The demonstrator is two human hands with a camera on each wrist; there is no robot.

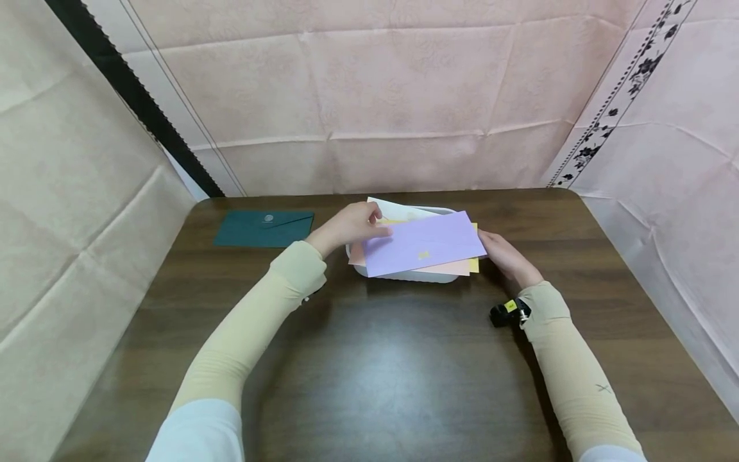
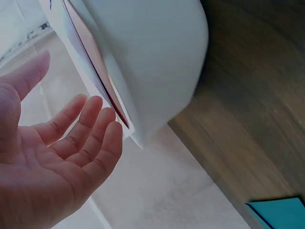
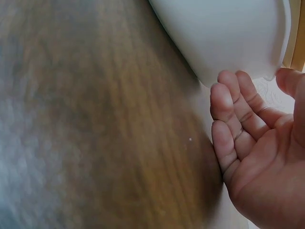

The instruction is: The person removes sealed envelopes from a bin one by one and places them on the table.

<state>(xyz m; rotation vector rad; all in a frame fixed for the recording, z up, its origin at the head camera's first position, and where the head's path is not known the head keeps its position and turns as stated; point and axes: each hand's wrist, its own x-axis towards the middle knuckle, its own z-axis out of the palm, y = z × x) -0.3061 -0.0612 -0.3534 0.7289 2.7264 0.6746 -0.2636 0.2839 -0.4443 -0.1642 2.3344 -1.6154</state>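
Over a white tray (image 1: 435, 278) lie several loosely fanned envelopes, a purple envelope (image 1: 421, 244) on top. White, yellow and pink ones stick out around it. My left hand (image 1: 352, 224) is at the stack's left side, thumb by the purple edge; the left wrist view shows this hand (image 2: 62, 152) with parted, slightly bent fingers beside the tray (image 2: 157, 57). At the right end is my right hand (image 1: 510, 256). In the right wrist view, this hand (image 3: 262, 143) has loosely bent fingers by the tray wall (image 3: 228, 38) and its thumb near the rim; exact contact is unclear.
A dark green envelope (image 1: 262, 230) lies flat on the brown wooden table (image 1: 369, 372), left of the tray. Pale patterned cloth (image 1: 392, 96) hangs behind the table and at both sides. A small black device (image 1: 505, 313) is at the right wrist.
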